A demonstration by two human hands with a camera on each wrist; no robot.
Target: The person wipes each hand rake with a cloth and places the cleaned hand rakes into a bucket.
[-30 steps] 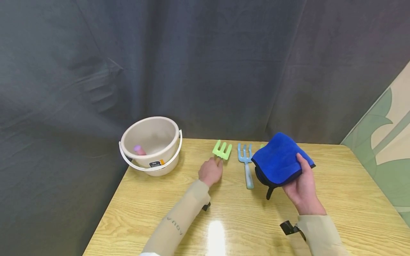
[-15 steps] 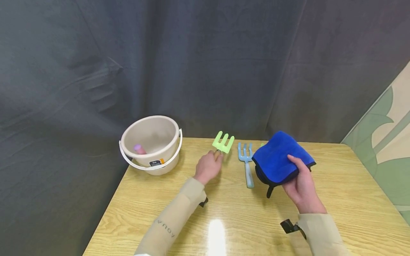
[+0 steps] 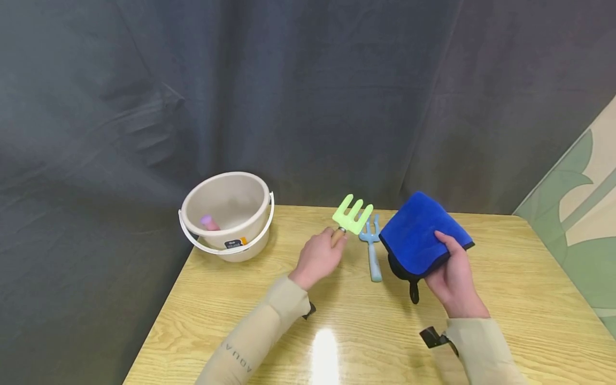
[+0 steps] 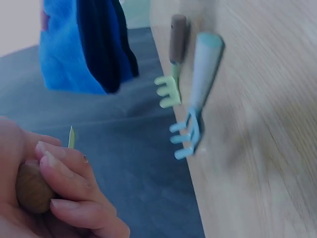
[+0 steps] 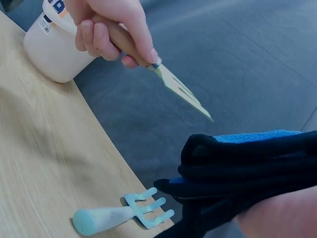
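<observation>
My left hand (image 3: 317,258) grips the wooden handle (image 4: 31,191) of a green toy rake (image 3: 353,214) and holds it tilted above the table, tines up and to the right. My right hand (image 3: 454,279) holds a folded blue cloth (image 3: 417,231) with a dark edge just right of the rake. A pale blue toy fork (image 3: 371,251) lies flat on the table between the hands. In the right wrist view the rake (image 5: 181,90) hangs above the fork (image 5: 121,216), close to the cloth (image 5: 247,168). A second green rake (image 4: 169,74) lies beside the fork (image 4: 198,99).
A beige bucket (image 3: 243,238) with a white handle stands at the table's back left corner, with a pink object (image 3: 207,222) inside. The wooden table (image 3: 510,299) ends at a dark curtain behind. A patterned wall panel (image 3: 577,214) stands at right.
My left hand has lifted the green rake off the table and carried it right, towards the blue cloth. The right hand has kept the cloth, shifting it slightly.
</observation>
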